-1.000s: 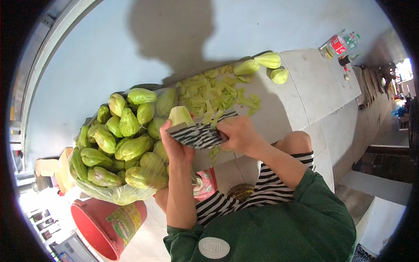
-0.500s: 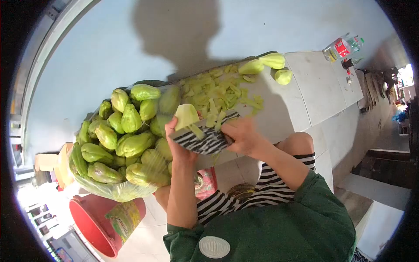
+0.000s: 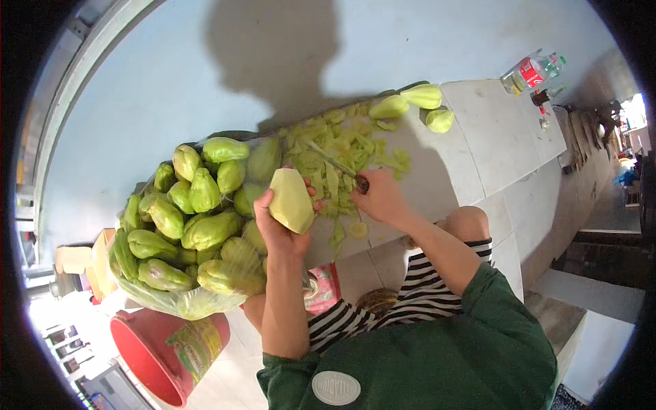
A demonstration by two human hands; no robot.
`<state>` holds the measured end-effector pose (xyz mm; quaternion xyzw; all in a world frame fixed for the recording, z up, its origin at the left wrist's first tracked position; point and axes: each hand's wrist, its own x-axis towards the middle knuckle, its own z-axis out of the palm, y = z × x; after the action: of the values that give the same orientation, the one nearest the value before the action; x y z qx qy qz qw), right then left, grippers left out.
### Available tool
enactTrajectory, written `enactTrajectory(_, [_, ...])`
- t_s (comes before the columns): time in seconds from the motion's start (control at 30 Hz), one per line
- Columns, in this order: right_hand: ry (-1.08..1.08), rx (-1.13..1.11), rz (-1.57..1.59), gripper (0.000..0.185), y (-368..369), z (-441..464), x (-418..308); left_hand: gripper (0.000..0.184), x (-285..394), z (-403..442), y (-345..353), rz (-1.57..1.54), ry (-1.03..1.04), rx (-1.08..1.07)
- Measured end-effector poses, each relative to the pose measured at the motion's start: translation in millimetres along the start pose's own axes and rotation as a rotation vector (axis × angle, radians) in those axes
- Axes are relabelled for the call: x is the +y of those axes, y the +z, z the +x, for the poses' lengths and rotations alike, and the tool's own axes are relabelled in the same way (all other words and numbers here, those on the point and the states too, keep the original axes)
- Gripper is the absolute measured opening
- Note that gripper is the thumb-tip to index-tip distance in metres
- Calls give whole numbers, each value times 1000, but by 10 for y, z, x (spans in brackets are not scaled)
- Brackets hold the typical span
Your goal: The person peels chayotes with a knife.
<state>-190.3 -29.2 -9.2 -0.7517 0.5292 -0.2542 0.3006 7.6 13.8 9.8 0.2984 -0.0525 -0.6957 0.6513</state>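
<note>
Left hand (image 3: 279,236) holds a peeled chayote (image 3: 292,202), right hand (image 3: 383,198) a knife (image 3: 339,166); three far-right chayotes (image 3: 389,106) seem peeled, bagged chayotes (image 3: 204,191) at left aren't.

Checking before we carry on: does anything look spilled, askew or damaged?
Only the loose peelings look untidy: they are strewn across the tiled ledge, some straggling toward its near edge. That fits the knife in the right hand and the peeled fruit in the left hand. Nothing else stands out as damaged.
</note>
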Motion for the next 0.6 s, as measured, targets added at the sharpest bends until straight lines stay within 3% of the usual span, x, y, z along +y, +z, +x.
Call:
enactTrajectory(0.07, [147, -68, -4, 21, -123, 22, -61, 54, 27, 13, 35, -42, 6, -61])
enactTrajectory(0.17, [17, -35, 109, 20, -133, -22, -141, 52, 62, -19, 101, -190, -3, -75])
enactTrajectory(0.2, [18, -36, 113, 20, -89, -48, -109, 50, 44, -1, 162, -150, 43, 95])
enactTrajectory(0.23, [-215, 26, -7, 20, -27, -74, -49, 49, 32, 14, 196, -110, 88, 260])
enactTrajectory(0.27, [-449, 86, -132, 20, 4, -96, -13, 49, 17, 37, 139, -109, 86, 258])
enactTrajectory(0.3, [-449, 85, -134, 20, 9, -111, -22, 48, 1, 60, 77, -109, 66, 188])
enactTrajectory(0.37, [-686, 114, -159, 22, 51, -137, -64, 48, -34, 54, -24, -108, 48, 122])
enactTrajectory(0.47, [-736, 132, -146, 22, 34, -160, -167, 48, -55, 54, -50, -107, -65, -148])
enactTrajectory(0.6, [-742, 112, -238, 16, 44, -182, -136, 47, -101, 80, -61, -51, -36, -22])
